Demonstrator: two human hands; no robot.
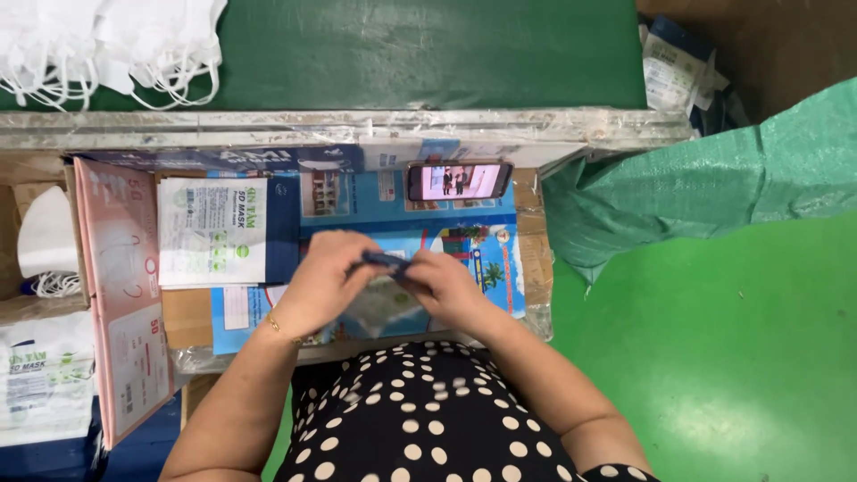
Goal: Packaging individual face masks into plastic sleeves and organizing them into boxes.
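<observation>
There is one view only, from a camera on the person's head, looking almost straight down. It sits close above the left hand and right hand, with the worktable below, the green belt beyond and green floor to the right.

black white-dotted garment, thin gold bracelet at left wrist.

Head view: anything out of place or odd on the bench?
Mostly orderly. One oddity: a phone playing video leans at the back of the bench, just beyond both hands, left hand and right hand, which pinch a clear pouch.
</observation>
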